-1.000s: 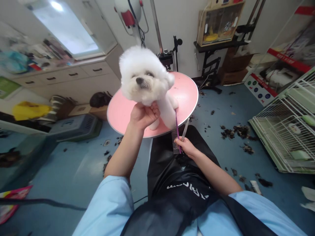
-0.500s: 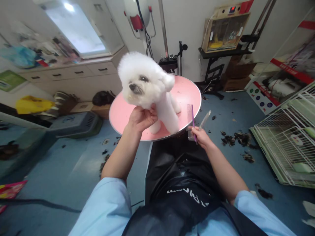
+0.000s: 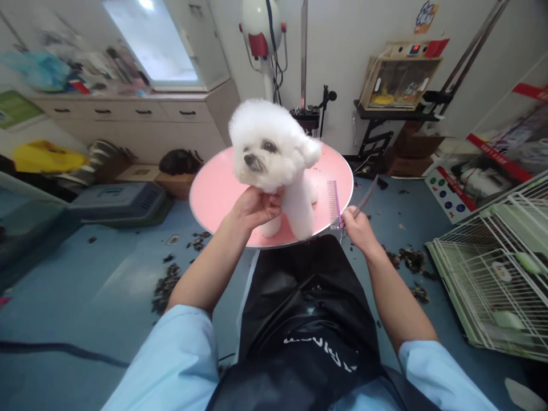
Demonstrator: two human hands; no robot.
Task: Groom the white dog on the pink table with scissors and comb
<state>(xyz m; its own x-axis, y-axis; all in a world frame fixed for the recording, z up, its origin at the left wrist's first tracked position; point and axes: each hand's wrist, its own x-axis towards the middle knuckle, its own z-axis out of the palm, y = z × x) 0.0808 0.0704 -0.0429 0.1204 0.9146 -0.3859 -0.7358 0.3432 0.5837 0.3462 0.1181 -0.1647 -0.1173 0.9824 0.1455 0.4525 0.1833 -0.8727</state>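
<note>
Two hands on my feed, left hand (image 3: 256,206) with fingers pinched on chin fur of the white dog (image 3: 274,145), right hand (image 3: 360,229) gripping purple comb (image 3: 333,201) and scissors (image 3: 366,200) just beside its front leg, dog standing on the round pink surface (image 3: 214,191), dark clippings (image 3: 165,285) on the floor (image 3: 85,297).

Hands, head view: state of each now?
Left hand: closed, gripping the white dog under its chin.
Right hand: closed, holding a purple comb and scissors.

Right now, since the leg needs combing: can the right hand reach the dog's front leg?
Probably yes: the right hand holds a comb beside the front leg, only bare table between; the left hand holds the dog under its chin, aside.
</note>
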